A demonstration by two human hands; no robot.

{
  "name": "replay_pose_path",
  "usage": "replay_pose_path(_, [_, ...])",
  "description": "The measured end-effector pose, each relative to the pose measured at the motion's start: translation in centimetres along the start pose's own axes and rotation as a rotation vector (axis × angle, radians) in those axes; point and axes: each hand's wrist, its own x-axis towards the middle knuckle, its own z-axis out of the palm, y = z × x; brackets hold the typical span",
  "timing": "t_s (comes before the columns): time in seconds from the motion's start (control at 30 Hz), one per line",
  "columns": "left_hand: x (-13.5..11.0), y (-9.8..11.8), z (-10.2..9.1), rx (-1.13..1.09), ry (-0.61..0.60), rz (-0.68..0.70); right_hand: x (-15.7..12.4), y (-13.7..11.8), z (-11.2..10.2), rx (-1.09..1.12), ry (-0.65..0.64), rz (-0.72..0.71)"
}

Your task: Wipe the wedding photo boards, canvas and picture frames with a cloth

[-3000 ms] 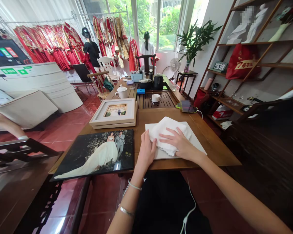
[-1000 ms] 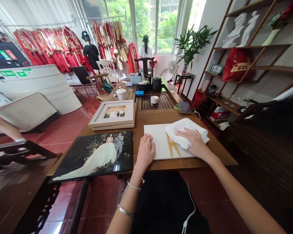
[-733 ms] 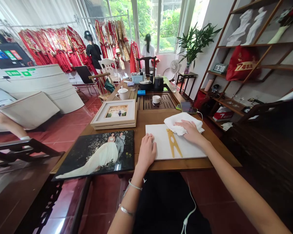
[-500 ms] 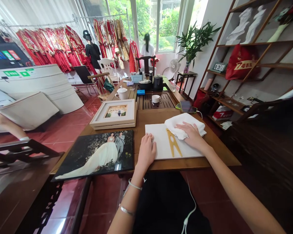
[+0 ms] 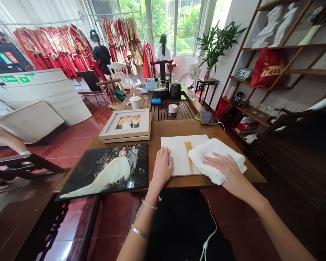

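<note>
A flat white panel (image 5: pixel 176 145) lies on the wooden table in front of me, with a yellow shape (image 5: pixel 188 150) on its face, partly covered. My left hand (image 5: pixel 163 164) is at the panel's left edge, its fingers curled together and holding that edge. My right hand (image 5: pixel 225 168) rests palm down with spread fingers on a folded white towel (image 5: pixel 203 148), pressing it over the panel's right side. The towel hangs past the panel's right and front edges. Left of the panel is a large glossy wedding photo (image 5: pixel 108 172).
Stacked pale picture frames (image 5: pixel 111 125) sit behind the photo. Farther back are a lidded white cup (image 5: pixel 135 102), a slatted tea tray (image 5: pixel 163 115) with a small cup (image 5: pixel 173 108), and a phone (image 5: pixel 208 117) on a cable. Two people are near the window; a third person's leg (image 5: pixel 8 136) shows at left.
My right hand and the towel have moved right and toward me, covering the right part of the yellow shape. The left hand has stayed at the panel's edge.
</note>
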Motion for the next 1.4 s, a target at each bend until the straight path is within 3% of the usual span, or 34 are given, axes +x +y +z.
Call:
replay_pose_path(0.13, [0.0, 0.2, -0.2, 0.000, -0.018, -0.017, 2.0, 1.1, 0.3, 0.027, 0.002, 0.006])
replay_pose_path(0.47, [0.0, 0.1, -0.1, -0.004, -0.003, -0.009, 10.3, 4.4, 1.9, 0.011, -0.002, 0.073])
replay_pose_path(0.63, [0.0, 0.1, -0.1, -0.015, 0.003, -0.018, 12.0, 4.8, 2.0, 0.006, -0.016, 0.091])
replay_pose_path(0.83, [0.0, 0.0, -0.1, -0.009, 0.003, -0.003, 9.7, 3.6, 2.1, -0.021, 0.006, 0.099])
replay_pose_path(1.17, [-0.1, -0.1, -0.1, -0.023, 0.008, -0.006, -0.5, -1.2, 0.8, -0.093, 0.033, 0.034])
replay_pose_path(1.27, [-0.2, -0.2, -0.1, -0.030, 0.012, -0.006, -1.4, -1.7, 0.2, -0.090, 0.006, 0.032])
replay_pose_path(1.4, [-0.1, -0.2, -0.1, -0.023, 0.005, -0.006, -0.4, -1.2, 0.0, -0.062, -0.017, 0.037])
